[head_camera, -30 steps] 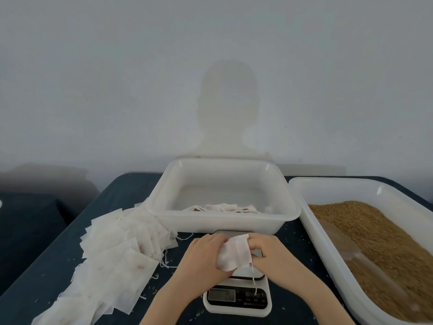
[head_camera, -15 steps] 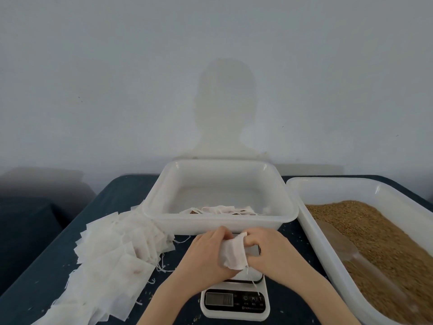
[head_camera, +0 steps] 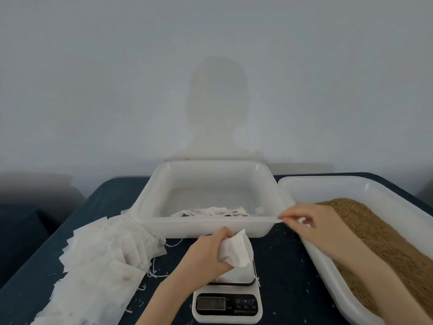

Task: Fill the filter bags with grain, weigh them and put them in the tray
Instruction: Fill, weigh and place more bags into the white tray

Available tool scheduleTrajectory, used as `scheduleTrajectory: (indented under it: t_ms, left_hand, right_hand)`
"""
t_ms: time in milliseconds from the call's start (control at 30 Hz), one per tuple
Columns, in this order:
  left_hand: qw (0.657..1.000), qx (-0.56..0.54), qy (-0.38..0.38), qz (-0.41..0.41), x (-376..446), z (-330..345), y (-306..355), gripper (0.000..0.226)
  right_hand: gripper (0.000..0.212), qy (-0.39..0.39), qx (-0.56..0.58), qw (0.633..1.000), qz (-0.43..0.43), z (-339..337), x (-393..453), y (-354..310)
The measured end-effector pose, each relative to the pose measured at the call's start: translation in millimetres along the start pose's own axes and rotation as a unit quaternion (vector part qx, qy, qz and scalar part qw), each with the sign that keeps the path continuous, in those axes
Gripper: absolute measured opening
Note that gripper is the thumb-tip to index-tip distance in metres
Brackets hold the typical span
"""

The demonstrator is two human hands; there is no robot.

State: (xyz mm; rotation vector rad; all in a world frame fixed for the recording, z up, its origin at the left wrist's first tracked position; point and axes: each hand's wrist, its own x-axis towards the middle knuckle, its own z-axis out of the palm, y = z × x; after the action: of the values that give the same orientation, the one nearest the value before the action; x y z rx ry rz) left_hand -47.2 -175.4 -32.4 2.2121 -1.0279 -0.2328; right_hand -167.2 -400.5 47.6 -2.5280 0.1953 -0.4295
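Left hand [head_camera: 206, 252] grips filter bag [head_camera: 236, 252] above scale [head_camera: 227, 303]

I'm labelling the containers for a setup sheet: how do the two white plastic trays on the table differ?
The middle white plastic tray holds a few flat white bags; the right white plastic tray is heaped with brown grain. The middle one sits square-on behind the scale; the right one runs along the table's right side. Both are white, rectangular, round-cornered.

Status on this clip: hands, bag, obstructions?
Left hand grips filter bag above scale. Right hand empty, over grain tub's rim. Nothing in the way.
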Motion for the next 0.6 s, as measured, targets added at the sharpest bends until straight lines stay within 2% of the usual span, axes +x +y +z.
scheduleTrajectory:
  t_ms: [67, 133, 267, 333, 400, 500, 600]
  left_hand:
    - [1.0, 0.008, -0.006, 0.017, 7.9, 2.7, 5.9, 0.031]
    - [0.999, 0.014, -0.013, 0.034, 18.0, 6.1, 14.8, 0.028]
    - [0.997, 0.015, -0.01, 0.078, 44.3, 16.2, 35.7, 0.027]
    - [0.996, 0.029, -0.014, 0.088, 57.0, 23.0, 44.9, 0.029]
    - [0.996, 0.028, -0.026, 0.087, 66.0, 30.1, 51.4, 0.029]
    - [0.995, 0.017, -0.03, 0.093, 72.7, 39.7, 59.9, 0.026]
    - [0.994, 0.015, -0.038, 0.105, 75.1, 47.7, 67.2, 0.021]
  right_hand:
    - [0.013, 0.013, -0.066, 0.996, 0.064, -18.8, 0.2, 30.3]
    - [0.013, -0.023, -0.164, 0.976, 0.142, -32.8, -1.9, 64.5]
    - [0.048, -0.171, -0.297, 0.913, 0.221, -37.2, -14.5, 116.7]
    - [0.043, -0.205, -0.3, 0.905, 0.221, -32.8, -21.5, 125.0]
    - [0.034, -0.193, -0.307, 0.908, 0.21, -30.1, -26.8, 128.3]
    - [0.036, -0.187, -0.312, 0.907, 0.214, -28.1, -29.7, 134.5]
    - [0.019, -0.222, -0.273, 0.907, 0.231, -28.7, -32.1, 138.2]
